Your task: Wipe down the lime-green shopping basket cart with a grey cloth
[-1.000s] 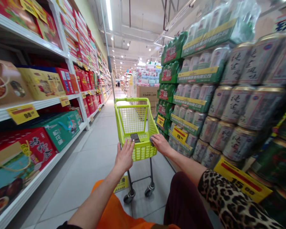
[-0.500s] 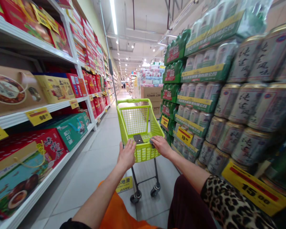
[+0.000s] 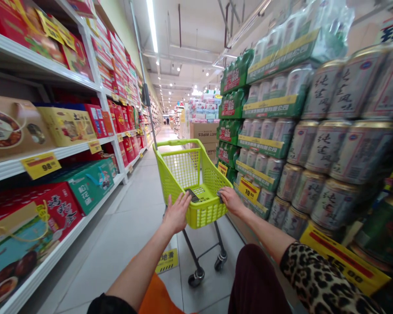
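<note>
A lime-green shopping cart with a plastic basket on dark legs and casters stands in front of me. My left hand lies against the near left corner of the basket, its fingers stretched out over the rim. At the near right corner, my right hand is closed on a small grey cloth, pressed to the rim; most of the cloth is hidden by the fingers. Inside the basket is a dark panel with pale markings, partly covered by my left fingertips.
Gift boxes fill the shelves on the left. Stacked beer cans and green packs rise close on the right. A yellow floor sign lies below the cart. Cartons stand farther along the aisle.
The cart's near end has swung to the right and its casters have shifted right. My right hand has moved right with the rim; my left hand stays at the left corner.
</note>
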Action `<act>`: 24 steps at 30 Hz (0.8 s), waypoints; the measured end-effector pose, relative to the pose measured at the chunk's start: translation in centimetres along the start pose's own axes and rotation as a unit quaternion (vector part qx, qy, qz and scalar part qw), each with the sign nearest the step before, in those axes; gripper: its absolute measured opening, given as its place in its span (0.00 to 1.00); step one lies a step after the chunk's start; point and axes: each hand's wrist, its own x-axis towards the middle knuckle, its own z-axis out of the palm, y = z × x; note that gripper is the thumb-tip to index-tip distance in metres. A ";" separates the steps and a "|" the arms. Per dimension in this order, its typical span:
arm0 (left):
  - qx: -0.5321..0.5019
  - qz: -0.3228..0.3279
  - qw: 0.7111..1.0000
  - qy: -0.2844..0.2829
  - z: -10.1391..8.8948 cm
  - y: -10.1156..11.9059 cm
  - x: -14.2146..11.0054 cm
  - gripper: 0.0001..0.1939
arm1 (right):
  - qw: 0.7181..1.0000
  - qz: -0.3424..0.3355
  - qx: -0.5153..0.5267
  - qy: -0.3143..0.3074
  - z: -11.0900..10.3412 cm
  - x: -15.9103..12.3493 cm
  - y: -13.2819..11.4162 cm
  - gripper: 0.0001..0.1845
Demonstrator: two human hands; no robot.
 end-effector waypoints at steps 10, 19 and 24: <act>0.004 0.037 0.999 0.029 0.8 1.6 0.3 0.36 | 0.999 0.032 0.010 -0.006 0.7 0.0 -4.8 0.12; -0.013 0.043 0.998 0.039 1.4 5.8 0.6 0.37 | 0.998 0.039 0.051 0.006 -1.6 -1.0 -1.0 0.14; -0.011 0.135 0.990 0.032 0.8 6.3 2.6 0.36 | 0.997 0.056 0.052 -0.030 -3.5 -1.3 2.4 0.16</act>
